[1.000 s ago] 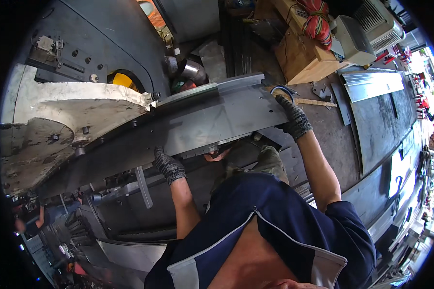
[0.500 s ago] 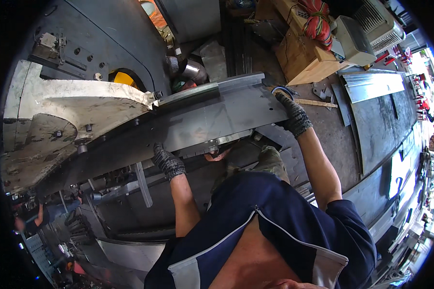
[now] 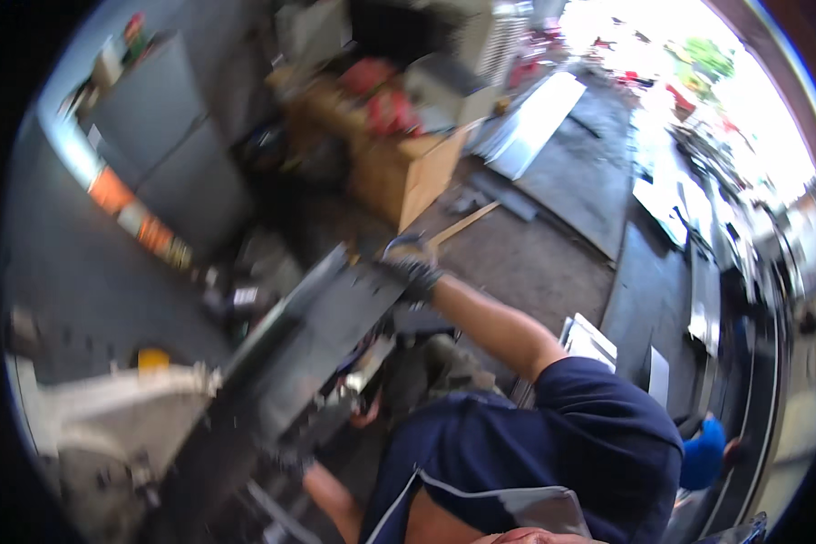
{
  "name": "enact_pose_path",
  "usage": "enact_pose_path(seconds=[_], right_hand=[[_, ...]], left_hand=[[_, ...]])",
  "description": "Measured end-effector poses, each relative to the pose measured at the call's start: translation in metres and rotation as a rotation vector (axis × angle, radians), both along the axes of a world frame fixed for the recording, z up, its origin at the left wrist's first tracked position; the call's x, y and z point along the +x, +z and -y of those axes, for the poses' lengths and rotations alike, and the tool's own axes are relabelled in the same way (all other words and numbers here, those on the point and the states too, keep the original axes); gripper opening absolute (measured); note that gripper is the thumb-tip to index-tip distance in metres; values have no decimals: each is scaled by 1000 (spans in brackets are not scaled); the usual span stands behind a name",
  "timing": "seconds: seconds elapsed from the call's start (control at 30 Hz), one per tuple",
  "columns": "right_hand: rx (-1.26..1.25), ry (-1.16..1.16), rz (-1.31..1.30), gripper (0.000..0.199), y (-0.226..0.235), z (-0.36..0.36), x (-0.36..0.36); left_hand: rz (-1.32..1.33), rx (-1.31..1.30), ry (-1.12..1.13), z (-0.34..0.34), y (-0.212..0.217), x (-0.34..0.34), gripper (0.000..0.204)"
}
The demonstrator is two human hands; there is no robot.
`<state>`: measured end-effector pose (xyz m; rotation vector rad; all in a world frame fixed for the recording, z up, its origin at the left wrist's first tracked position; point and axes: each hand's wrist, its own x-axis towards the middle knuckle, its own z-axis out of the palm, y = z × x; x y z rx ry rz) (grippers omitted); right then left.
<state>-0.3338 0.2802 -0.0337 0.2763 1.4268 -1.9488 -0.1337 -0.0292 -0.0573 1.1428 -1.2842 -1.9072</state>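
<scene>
A long grey sheet-metal piece [image 3: 313, 349] with a raised far edge lies slantwise in front of me, its lower left part beside the pale machine frame [image 3: 122, 408]. My right hand [image 3: 415, 275], in a dark knit glove, is closed on its upper right end, next to a curved loop. On the near edge, lower down, my left hand [image 3: 288, 461] is gloved too and closed on the sheet. Motion blur smears the fingers of both hands, and those under the sheet are hidden. A metal strip [image 3: 276, 512] sticks out below my left hand.
Beyond the sheet stand a wooden desk [image 3: 431, 177] and a grey cabinet [image 3: 177, 154]. A wooden stick [image 3: 467, 223] lies on the floor near my right hand. Large metal plates [image 3: 576, 177] spread out to the right. Another person in blue [image 3: 703, 453] is at the lower right.
My view has swung toward the right, so the sheet and machine now appear lower left and more steeply slanted. Both hands stay at the sheet. The person in blue has come into view.
</scene>
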Motion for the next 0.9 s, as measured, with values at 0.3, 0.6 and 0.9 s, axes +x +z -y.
enact_pose_path(seconds=[0.3,0.6,0.9], right_hand=[[2,-19,128,42,30,10,9],[-30,-50,166,35,45,7,13],[-155,83,42,39,45,11,0]], left_hand=[[57,-6,-108,-28,20,-31,34],[46,21,-84,-31,21,-20,37],[-168,147,6,4,12,21,41]])
